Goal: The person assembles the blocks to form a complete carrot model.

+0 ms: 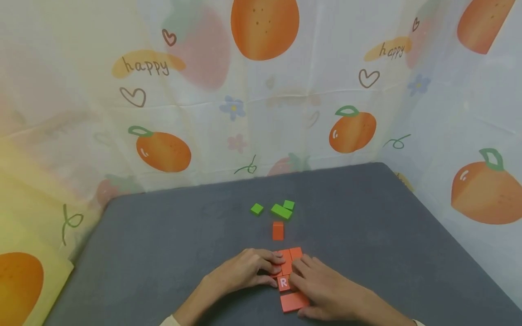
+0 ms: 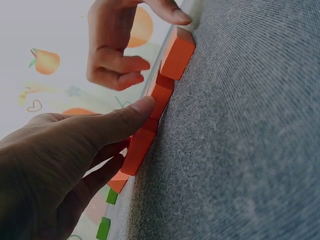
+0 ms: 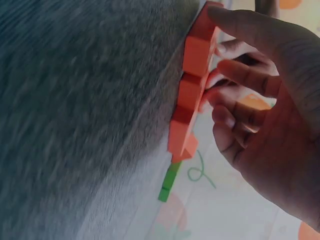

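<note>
Flat orange blocks (image 1: pixel 287 261) lie together on the dark grey table, and one small block (image 1: pixel 283 283) carries a white letter R. My left hand (image 1: pixel 242 271) rests its fingertips on the left part of the group, with its thumb against the side of the R block. From the right, my right hand (image 1: pixel 326 287) reaches over with bent fingers on the group's right part. Its thumb lies near the lower corner of a nearer orange block (image 1: pixel 293 302), set slightly apart. My right fingers hide part of the R block. The left wrist view shows the blocks (image 2: pixel 140 150) edge-on.
Beyond the group stands a separate orange block (image 1: pixel 278 231). Farther back lie a small green block (image 1: pixel 257 208), a longer green block (image 1: pixel 282 211) and another small green one (image 1: pixel 288 204). A printed fabric curtain (image 1: pixel 277 127) surrounds the table's (image 1: pixel 171 235) back and sides.
</note>
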The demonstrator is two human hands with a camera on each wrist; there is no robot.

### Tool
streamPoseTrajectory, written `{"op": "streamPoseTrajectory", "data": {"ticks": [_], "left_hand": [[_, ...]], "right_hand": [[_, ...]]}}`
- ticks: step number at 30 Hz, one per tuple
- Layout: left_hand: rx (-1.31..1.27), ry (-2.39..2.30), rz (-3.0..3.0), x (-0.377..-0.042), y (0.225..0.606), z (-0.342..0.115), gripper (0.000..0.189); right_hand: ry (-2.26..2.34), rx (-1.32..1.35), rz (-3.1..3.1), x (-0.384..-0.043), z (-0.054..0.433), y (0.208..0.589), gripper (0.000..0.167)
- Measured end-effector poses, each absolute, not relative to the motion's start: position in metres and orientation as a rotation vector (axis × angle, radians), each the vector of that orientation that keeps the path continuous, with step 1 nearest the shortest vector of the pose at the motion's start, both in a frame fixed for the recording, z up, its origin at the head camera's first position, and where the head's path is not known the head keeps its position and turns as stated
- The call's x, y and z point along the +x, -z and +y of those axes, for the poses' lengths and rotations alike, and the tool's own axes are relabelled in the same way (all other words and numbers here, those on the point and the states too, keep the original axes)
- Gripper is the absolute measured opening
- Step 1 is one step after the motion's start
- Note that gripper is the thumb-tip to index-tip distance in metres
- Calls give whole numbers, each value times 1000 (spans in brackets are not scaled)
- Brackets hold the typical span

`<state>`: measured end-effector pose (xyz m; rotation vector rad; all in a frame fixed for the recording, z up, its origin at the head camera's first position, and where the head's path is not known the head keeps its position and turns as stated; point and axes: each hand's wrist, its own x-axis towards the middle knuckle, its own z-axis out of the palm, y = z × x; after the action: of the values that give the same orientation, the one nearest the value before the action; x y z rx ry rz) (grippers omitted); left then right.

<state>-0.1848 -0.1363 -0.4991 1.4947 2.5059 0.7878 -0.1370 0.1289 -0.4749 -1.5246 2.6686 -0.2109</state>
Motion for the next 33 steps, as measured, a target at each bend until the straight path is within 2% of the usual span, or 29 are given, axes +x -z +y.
{"op": "streamPoseTrajectory", "data": {"ticks": [5, 12, 19, 33], "left_hand": [[1476, -778, 2528, -184, 499, -136, 31], [1480, -778, 2539, -183, 498, -136, 32], [1506, -784, 2538, -183, 498, -135, 31], [1500, -783, 2528, -184, 500, -134, 31]], "right_hand": [[97, -1507, 2726, -137, 118, 481, 63], [110, -1496, 2795, -134, 114, 480, 46], [39, -1420, 2812, -138, 112, 476, 66], [121, -1380, 2800, -140, 118, 476, 60]]}}
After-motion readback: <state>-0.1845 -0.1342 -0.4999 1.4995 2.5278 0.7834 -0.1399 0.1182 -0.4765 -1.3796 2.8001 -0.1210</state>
